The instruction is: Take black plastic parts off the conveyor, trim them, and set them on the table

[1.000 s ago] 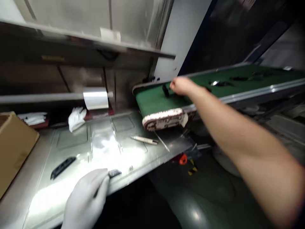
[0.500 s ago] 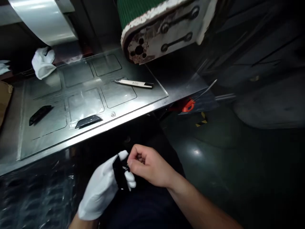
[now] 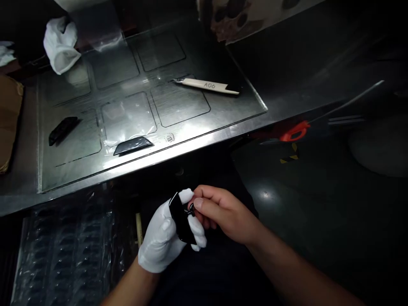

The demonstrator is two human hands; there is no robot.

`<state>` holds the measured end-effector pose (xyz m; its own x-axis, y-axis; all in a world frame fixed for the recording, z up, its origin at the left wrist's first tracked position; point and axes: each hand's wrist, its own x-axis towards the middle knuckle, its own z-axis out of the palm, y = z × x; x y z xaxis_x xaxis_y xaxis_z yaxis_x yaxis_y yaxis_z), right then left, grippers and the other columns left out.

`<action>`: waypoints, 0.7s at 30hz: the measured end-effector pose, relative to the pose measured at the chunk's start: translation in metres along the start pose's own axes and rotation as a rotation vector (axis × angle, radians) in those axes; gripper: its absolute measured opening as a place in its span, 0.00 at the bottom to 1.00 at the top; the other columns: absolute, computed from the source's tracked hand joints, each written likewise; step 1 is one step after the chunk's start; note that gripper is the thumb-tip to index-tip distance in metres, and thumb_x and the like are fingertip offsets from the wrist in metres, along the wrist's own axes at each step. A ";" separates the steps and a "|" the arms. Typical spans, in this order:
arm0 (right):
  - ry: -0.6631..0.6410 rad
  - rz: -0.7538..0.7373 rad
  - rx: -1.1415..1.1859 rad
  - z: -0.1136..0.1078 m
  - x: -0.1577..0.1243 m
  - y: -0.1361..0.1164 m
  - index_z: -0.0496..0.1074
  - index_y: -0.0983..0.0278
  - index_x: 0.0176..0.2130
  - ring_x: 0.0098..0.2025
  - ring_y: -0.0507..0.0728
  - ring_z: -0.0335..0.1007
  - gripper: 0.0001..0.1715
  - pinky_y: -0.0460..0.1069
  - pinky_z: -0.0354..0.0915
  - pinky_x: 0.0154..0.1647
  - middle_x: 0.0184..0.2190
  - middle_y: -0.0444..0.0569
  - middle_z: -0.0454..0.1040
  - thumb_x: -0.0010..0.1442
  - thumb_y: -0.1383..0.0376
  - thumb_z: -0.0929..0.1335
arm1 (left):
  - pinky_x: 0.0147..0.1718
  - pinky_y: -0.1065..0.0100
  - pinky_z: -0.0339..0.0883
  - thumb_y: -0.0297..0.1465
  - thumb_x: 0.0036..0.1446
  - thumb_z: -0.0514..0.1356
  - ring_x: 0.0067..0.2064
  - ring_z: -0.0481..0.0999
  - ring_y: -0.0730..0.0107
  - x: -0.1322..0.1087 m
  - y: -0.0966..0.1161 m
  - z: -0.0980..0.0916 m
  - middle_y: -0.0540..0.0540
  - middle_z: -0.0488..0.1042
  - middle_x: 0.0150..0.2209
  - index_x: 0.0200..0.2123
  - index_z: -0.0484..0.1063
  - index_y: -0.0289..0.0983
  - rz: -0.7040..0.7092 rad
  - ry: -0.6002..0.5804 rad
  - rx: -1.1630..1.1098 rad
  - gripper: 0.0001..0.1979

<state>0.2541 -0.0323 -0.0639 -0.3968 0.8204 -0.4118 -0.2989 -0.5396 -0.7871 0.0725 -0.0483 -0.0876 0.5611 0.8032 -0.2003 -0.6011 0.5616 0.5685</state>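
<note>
My left hand (image 3: 161, 240), in a white glove, grips a glossy black plastic part (image 3: 182, 223) with its thumb and fingers, below the table's front edge. My bare right hand (image 3: 231, 216) is closed in a pinch at the part's right side. Between its thumb and index finger shows a small black loop-shaped piece (image 3: 191, 208); whether it is joined to the part I cannot tell. On the table lie two similar black parts, one near the front edge (image 3: 133, 145) and one farther left (image 3: 63, 130). A beige-handled knife (image 3: 207, 85) marked A06 lies behind them.
A clear sheet with dark outlines (image 3: 127, 119) covers the metal table. A white glove (image 3: 60, 46) and a cardboard box (image 3: 9, 123) are at the left. Below left is a clear moulded tray (image 3: 63, 255). An orange-handled tool (image 3: 295, 132) sits right; machinery (image 3: 255, 17) overhangs.
The view has shifted, so the table and hands appear farther right. My right thumb and index finger now show closed on the small black piece. The left hand keeps its hold.
</note>
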 end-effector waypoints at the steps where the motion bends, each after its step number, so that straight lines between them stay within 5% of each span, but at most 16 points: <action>1: -0.009 0.008 0.006 0.001 0.002 0.001 0.70 0.64 0.34 0.26 0.47 0.65 0.15 0.41 0.60 0.25 0.26 0.41 0.73 0.71 0.59 0.68 | 0.25 0.75 0.74 0.47 0.66 0.62 0.28 0.82 0.71 -0.001 0.002 -0.001 0.47 0.84 0.35 0.64 0.71 0.46 -0.007 0.009 -0.003 0.26; 10: -0.035 0.038 -0.001 0.005 0.004 -0.002 0.76 0.65 0.37 0.27 0.47 0.65 0.19 0.41 0.61 0.27 0.26 0.42 0.72 0.70 0.52 0.71 | 0.39 0.64 0.74 0.50 0.67 0.59 0.26 0.79 0.70 -0.006 0.006 -0.015 0.49 0.84 0.30 0.65 0.70 0.45 0.030 -0.023 0.061 0.28; 21: -0.035 0.071 0.020 0.005 0.009 0.002 0.71 0.65 0.34 0.25 0.46 0.65 0.22 0.41 0.60 0.24 0.24 0.41 0.72 0.69 0.50 0.72 | 0.26 0.73 0.73 0.50 0.67 0.58 0.26 0.80 0.71 -0.003 0.008 -0.011 0.47 0.83 0.30 0.64 0.71 0.43 -0.019 -0.010 -0.032 0.28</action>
<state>0.2459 -0.0271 -0.0667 -0.4475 0.7732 -0.4494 -0.2859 -0.5998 -0.7473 0.0594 -0.0439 -0.0913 0.5777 0.7906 -0.2028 -0.6084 0.5828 0.5387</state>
